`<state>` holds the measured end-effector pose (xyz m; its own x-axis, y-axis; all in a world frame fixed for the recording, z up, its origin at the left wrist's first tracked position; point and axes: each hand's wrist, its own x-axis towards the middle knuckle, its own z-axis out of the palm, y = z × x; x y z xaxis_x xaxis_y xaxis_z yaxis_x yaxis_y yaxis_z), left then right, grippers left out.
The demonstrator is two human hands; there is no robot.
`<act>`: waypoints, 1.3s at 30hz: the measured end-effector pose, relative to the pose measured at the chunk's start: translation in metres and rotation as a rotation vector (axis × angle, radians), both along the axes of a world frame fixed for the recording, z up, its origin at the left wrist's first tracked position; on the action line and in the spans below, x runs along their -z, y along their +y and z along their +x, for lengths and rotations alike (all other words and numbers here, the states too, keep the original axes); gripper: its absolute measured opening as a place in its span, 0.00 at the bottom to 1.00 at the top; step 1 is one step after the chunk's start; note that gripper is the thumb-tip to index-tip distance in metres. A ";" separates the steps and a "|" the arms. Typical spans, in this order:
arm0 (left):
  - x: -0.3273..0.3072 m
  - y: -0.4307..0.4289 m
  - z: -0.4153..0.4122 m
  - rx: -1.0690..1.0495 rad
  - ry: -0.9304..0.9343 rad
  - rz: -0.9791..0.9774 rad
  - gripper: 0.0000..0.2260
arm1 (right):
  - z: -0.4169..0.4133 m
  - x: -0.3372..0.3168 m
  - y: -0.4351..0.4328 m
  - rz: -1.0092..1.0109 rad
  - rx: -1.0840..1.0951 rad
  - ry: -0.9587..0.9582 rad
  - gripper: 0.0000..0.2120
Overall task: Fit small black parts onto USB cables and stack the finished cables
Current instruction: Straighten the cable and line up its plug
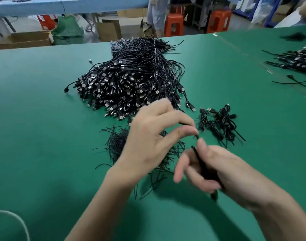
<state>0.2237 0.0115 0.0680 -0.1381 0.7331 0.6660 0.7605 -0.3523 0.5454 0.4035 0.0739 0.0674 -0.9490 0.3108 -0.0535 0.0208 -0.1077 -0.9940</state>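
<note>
Step in hand: fitting. The right hand [218,167] has its fingers curled round one black cable [198,157], with the cable end pointing up toward the left hand [154,136]. The left thumb and forefinger pinch a small black part [196,136]; motion blur hides the detail. Both are held above the counter [44,119], over the loose heap of parts [114,143]. The unworked cable pile [131,80] lies far; the finished stack [220,122] lies right. Next move, as judged: align part with cable end, push on, then add the cable to the stack.
</note>
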 end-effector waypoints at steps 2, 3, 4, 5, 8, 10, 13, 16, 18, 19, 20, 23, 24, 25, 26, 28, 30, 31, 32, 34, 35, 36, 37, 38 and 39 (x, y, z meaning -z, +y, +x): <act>0.009 0.001 0.008 0.106 -0.060 -0.118 0.11 | -0.005 -0.001 -0.006 -0.300 -0.055 0.265 0.20; 0.016 -0.001 0.011 0.135 -0.054 -0.185 0.12 | -0.007 -0.003 -0.005 -0.377 0.007 0.367 0.17; 0.023 -0.003 0.014 0.135 -0.021 -0.233 0.13 | -0.008 -0.007 0.000 -0.383 0.118 0.422 0.15; 0.028 -0.007 0.016 0.113 0.025 -0.252 0.13 | -0.008 -0.010 0.005 -0.316 0.253 0.446 0.15; 0.031 -0.017 0.019 0.047 0.121 -0.231 0.12 | -0.010 -0.013 0.020 0.111 0.627 0.428 0.15; 0.025 -0.022 0.017 0.031 0.160 -0.170 0.12 | -0.012 -0.008 0.022 0.493 0.762 0.297 0.14; 0.007 -0.022 0.006 0.004 0.145 -0.072 0.13 | -0.013 0.006 0.013 0.764 0.640 0.010 0.19; -0.001 -0.014 -0.002 0.014 0.084 -0.042 0.16 | -0.013 0.010 0.000 0.293 0.316 -0.038 0.31; 0.004 -0.010 0.000 0.042 0.006 -0.036 0.17 | -0.010 0.008 -0.004 -0.070 0.088 0.013 0.31; 0.010 -0.009 0.002 0.057 -0.033 -0.044 0.16 | -0.008 0.006 -0.004 -0.207 -0.015 0.070 0.28; 0.017 -0.009 0.005 0.083 -0.083 -0.068 0.14 | -0.007 0.004 -0.004 -0.305 -0.080 0.146 0.23; 0.038 -0.013 0.023 0.219 -0.300 -0.263 0.10 | -0.007 -0.003 -0.004 -0.412 0.008 0.378 0.10; 0.043 -0.015 0.030 0.247 -0.347 -0.334 0.12 | -0.008 -0.005 -0.003 -0.394 0.099 0.419 0.10; 0.046 -0.016 0.036 0.257 -0.354 -0.395 0.13 | -0.009 -0.006 -0.001 -0.338 0.189 0.429 0.11; 0.048 -0.017 0.039 0.253 -0.329 -0.436 0.14 | -0.011 -0.007 0.001 -0.250 0.270 0.404 0.13; 0.046 -0.021 0.037 0.230 -0.192 -0.454 0.13 | -0.012 -0.007 0.004 0.012 0.389 0.289 0.14; 0.037 -0.024 0.027 0.177 0.013 -0.454 0.08 | -0.013 0.000 0.005 0.403 0.521 0.143 0.12; 0.031 -0.026 0.021 0.138 0.101 -0.462 0.08 | -0.013 0.004 0.006 0.609 0.586 0.063 0.12; 0.025 -0.028 0.015 0.089 0.167 -0.461 0.09 | -0.013 0.008 0.006 0.764 0.624 -0.018 0.12; 0.015 -0.033 0.003 -0.011 0.196 -0.421 0.10 | -0.013 0.015 0.007 0.871 0.582 -0.168 0.13; 0.010 -0.035 -0.001 -0.031 0.141 -0.393 0.09 | -0.014 0.018 0.006 0.863 0.521 -0.224 0.17; 0.008 -0.037 -0.003 -0.021 0.039 -0.369 0.08 | -0.015 0.022 0.005 0.806 0.454 -0.245 0.21; 0.007 -0.037 -0.004 0.008 -0.092 -0.355 0.06 | -0.016 0.025 0.005 0.679 0.376 -0.230 0.24; 0.009 -0.037 -0.003 0.045 -0.237 -0.353 0.05 | -0.017 0.027 0.004 0.491 0.285 -0.194 0.26; 0.011 -0.036 -0.001 0.080 -0.376 -0.358 0.05 | -0.019 0.027 0.003 0.289 0.188 -0.160 0.27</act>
<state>0.2227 -0.0246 0.0568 -0.2534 0.9239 0.2868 0.4676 -0.1425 0.8724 0.3849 0.0765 0.0401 -0.8609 0.5023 -0.0807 0.1843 0.1601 -0.9697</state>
